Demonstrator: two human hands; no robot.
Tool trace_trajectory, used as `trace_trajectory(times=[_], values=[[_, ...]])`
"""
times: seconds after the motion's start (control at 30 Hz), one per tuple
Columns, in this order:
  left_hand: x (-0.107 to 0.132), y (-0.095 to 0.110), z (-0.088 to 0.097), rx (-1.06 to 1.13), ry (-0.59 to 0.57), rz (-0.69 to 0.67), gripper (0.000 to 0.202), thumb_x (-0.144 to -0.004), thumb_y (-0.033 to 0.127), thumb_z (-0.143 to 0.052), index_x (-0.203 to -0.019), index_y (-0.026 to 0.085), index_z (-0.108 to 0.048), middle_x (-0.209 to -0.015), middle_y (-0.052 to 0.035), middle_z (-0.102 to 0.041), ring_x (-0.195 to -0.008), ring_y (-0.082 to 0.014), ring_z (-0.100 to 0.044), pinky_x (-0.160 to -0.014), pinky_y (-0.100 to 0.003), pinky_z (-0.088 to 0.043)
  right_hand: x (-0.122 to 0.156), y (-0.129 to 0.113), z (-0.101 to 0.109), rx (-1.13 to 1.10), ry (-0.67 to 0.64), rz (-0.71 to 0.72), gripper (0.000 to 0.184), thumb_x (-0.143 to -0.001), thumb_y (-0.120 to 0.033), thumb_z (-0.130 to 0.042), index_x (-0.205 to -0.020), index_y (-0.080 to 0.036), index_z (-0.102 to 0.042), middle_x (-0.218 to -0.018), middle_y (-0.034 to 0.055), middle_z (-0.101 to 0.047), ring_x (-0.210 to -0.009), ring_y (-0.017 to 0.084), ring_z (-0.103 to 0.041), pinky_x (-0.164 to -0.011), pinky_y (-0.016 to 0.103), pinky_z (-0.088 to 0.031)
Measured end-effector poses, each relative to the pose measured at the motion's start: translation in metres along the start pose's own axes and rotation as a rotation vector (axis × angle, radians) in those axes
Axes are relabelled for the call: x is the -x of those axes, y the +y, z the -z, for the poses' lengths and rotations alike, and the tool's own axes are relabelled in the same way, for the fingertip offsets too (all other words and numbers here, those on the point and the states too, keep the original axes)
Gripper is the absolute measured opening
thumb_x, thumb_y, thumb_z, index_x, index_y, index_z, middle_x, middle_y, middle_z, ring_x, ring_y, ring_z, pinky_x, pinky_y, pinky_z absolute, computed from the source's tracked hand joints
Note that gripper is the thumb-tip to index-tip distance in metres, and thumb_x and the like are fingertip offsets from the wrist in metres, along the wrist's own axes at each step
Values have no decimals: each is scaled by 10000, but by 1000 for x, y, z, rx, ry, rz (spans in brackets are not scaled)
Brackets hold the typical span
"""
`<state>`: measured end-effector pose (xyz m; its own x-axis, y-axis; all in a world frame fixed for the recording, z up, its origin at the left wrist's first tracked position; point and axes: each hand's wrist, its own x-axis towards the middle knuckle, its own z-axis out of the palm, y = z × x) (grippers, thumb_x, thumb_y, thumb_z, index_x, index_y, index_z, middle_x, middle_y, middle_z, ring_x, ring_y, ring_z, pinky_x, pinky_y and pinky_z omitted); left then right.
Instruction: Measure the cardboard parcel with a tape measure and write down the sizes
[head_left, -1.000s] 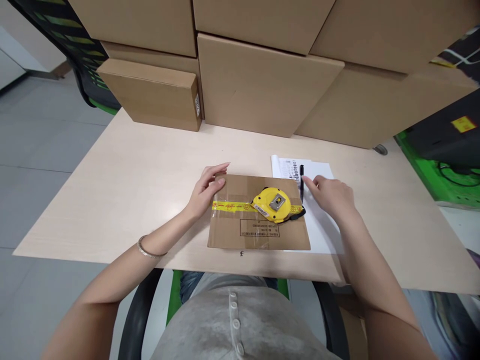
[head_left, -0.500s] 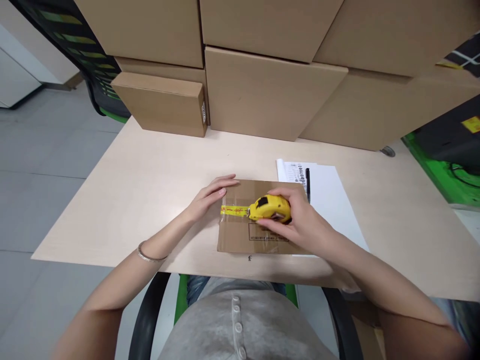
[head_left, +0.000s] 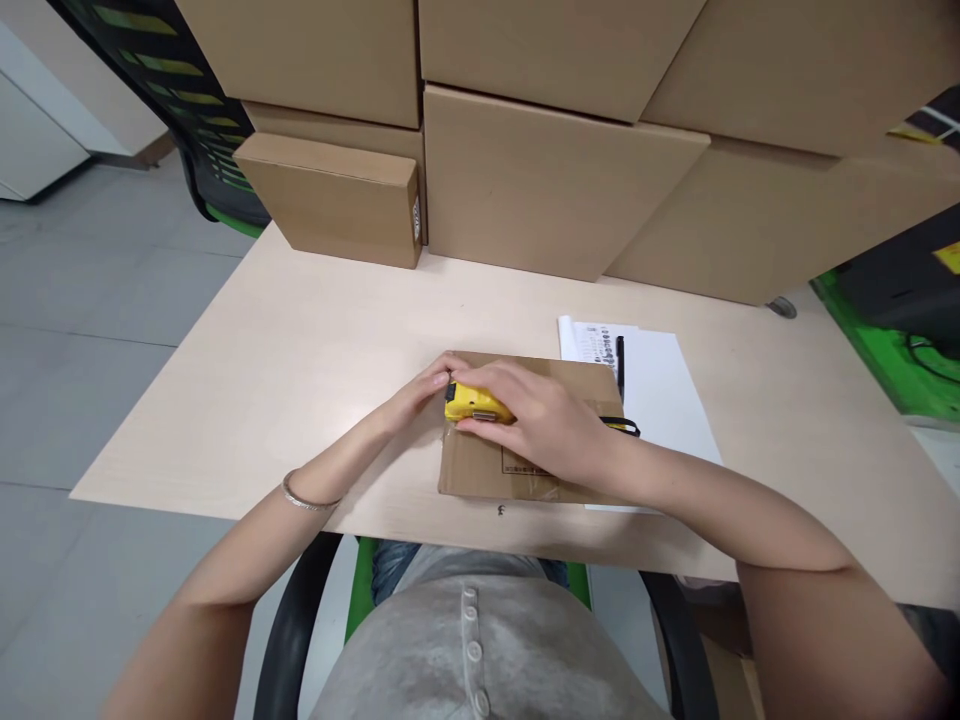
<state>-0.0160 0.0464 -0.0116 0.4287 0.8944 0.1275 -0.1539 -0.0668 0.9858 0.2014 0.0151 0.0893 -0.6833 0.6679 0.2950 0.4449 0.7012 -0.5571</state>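
Note:
A small cardboard box (head_left: 480,470) lies flat near the table's front edge, with clear tape and a printed frame on top. My right hand (head_left: 544,420) is wrapped over a yellow tape measure (head_left: 474,402), held at the box's left edge. Its black wrist strap (head_left: 622,426) sticks out beyond my wrist, over the box's right side. No blade shows outside the case. At the box's far left corner, my left hand (head_left: 420,390) has its fingers bent against the edge, close beside the tape measure; the right hand partly hides their tips.
White paper sheets (head_left: 664,380) lie to the right, partly under the box, with a black pen (head_left: 620,365) on them. Large cartons (head_left: 555,185) are stacked along the table's back, and a flatter carton (head_left: 337,205) stands at back left. A chair (head_left: 202,130) is beyond.
My right hand has moved left with the tape measure to the box's left edge. The yellow blade that lay across the box is out of sight. My left fingers have bent in closer.

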Motion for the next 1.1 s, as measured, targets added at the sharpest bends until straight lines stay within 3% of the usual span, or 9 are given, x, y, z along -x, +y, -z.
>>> trace_trajectory(times=[0.17, 0.27, 0.37, 0.5, 0.8, 0.9, 0.97, 1.1], values=[[0, 3, 3, -110, -65, -29, 463, -811, 676, -755, -1077, 298, -719, -1108, -85, -671, -1106, -307, -613, -1002, -466, -489, 35, 17, 29, -19, 43, -102, 370, -992, -383, -719, -1347, -305, -652, -1192, 62, -790, -1049, 272, -781, -879, 427, -651], [-1, 4, 6, -141, -82, -64, 437, -832, 657, -740, -1094, 309, -720, -1111, -92, -667, -1091, -309, -608, -970, -469, -491, 75, 33, 60, -4, 85, -232, 358, -947, -413, -766, -1285, -328, -686, -1207, 63, -794, -1051, 297, -780, -900, 466, -645], [-1, 4, 7, -152, -80, -70, 415, -836, 627, -748, -1099, 307, -721, -1091, -89, -664, -1038, -295, -609, -917, -449, -498, 118, 52, 87, 22, 145, -372, 327, -903, -444, -802, -1204, -351, -714, -1143, 57, -803, -957, 295, -782, -826, 464, -648], [-2, 1, 8, -155, -69, -73, 411, -819, 611, -761, -1085, 301, -718, -1074, -92, -666, -1033, -296, -608, -879, -438, -500, 152, 70, 100, 15, 216, -431, 342, -868, -421, -844, -1174, -347, -710, -1155, 46, -798, -965, 272, -780, -814, 427, -649], [-1, -9, 14, -199, -62, -102, 422, -843, 605, -734, -1123, 290, -712, -1067, -84, -654, -956, -267, -574, -828, -408, -451, 149, 69, 94, 25, 193, -433, 294, -905, -406, -809, -1179, -373, -707, -1162, 25, -804, -957, 276, -779, -799, 427, -639], [-1, -7, 13, -185, -64, -97, 411, -844, 592, -735, -1120, 290, -707, -1088, -87, -658, -1001, -279, -587, -850, -418, -460, 150, 71, 92, 12, 205, -474, 449, -896, -461, -810, -1307, -362, -659, -1235, 53, -792, -1039, 304, -775, -869, 460, -636], [-1, -5, 11, -169, -65, -92, 406, -838, 583, -744, -1114, 288, -705, -1094, -88, -659, -1028, -283, -592, -867, -421, -467, 151, 70, 96, 27, 195, -541, 550, -874, -522, -817, -1354, -332, -628, -1201, 75, -800, -992, 312, -779, -829, 456, -632], [-1, -3, 10, -151, -62, -87, 392, -837, 578, -750, -1107, 295, -711, -1097, -85, -663, -1052, -285, -593, -895, -425, -476, 139, 57, 113, 112, 70, -586, 358, -853, -605, -805, -1019, -299, -721, -861, 25, -786, -661, 229, -697, -574, 358, -520]])
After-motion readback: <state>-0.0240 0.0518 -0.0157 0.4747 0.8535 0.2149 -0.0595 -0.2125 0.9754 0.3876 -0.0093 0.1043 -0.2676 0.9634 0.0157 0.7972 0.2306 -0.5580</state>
